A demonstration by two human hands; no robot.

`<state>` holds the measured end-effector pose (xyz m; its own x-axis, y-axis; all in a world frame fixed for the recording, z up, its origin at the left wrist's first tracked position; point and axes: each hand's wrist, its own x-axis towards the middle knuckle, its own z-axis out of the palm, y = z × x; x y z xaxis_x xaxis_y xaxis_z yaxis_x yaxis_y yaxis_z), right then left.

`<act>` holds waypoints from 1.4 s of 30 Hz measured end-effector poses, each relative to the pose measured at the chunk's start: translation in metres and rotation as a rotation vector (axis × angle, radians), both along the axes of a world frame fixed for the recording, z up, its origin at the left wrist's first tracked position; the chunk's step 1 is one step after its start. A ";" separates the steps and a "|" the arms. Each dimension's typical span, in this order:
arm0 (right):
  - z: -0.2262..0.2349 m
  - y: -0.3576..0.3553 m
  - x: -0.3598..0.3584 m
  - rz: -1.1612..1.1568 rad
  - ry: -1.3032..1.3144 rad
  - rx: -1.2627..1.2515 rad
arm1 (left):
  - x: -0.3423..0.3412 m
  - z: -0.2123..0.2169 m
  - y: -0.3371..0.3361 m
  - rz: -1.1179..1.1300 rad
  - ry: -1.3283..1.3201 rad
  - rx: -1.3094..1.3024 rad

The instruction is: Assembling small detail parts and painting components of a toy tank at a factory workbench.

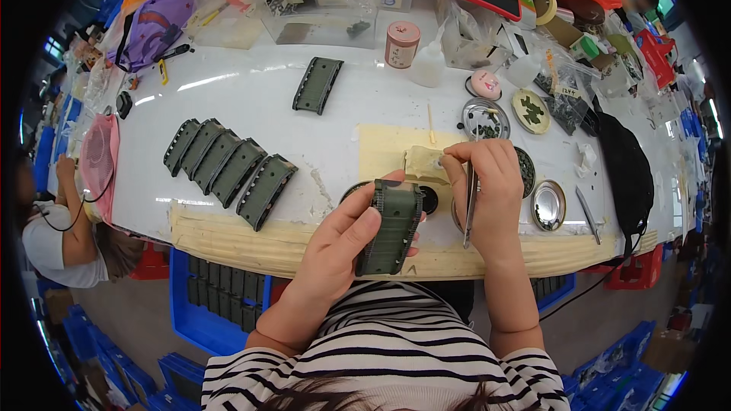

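Observation:
My left hand [335, 240] grips a dark green curved plastic piece [394, 232] with toothed long edges, its thumb along one side. To its right, my right hand [491, 190] holds a pair of metal tweezers [470, 217] against the palm, points toward me. Its thumb and forefinger are pinched together at a cream-coloured, cloth-like pad [425, 161]; whether they hold anything small there I cannot make out. Under the pad lies a pale yellow sheet [375, 141]. A round black dish [428, 199] shows partly behind the green piece.
Several matching green pieces [221, 160] stand in a row at left, and one [318, 85] lies farther back. Round tins [548, 205] with small parts, a pink canister [402, 44] and a black cloth [626, 175] are around the right side. A blue crate [183, 297] stands below the table edge.

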<state>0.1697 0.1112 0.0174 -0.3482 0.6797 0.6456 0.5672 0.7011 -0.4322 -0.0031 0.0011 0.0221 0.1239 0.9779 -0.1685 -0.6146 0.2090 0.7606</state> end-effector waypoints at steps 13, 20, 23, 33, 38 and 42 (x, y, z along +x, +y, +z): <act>0.019 -0.034 -0.002 0.354 0.501 -0.498 | 0.001 0.001 -0.001 0.126 0.677 0.221; 0.016 -0.034 -0.004 0.439 0.548 -0.577 | 0.002 -0.001 -0.002 0.142 0.720 0.250; 0.015 -0.034 -0.005 0.423 0.536 -0.566 | 0.002 -0.002 -0.002 0.143 0.718 0.257; 0.016 -0.034 -0.005 0.403 0.496 -0.573 | 0.001 -0.002 -0.003 0.154 0.709 0.256; 0.016 -0.035 -0.006 0.404 0.511 -0.573 | 0.001 -0.003 -0.003 0.154 0.709 0.263; 0.017 -0.034 -0.006 0.415 0.519 -0.581 | 0.001 -0.004 -0.003 0.160 0.710 0.260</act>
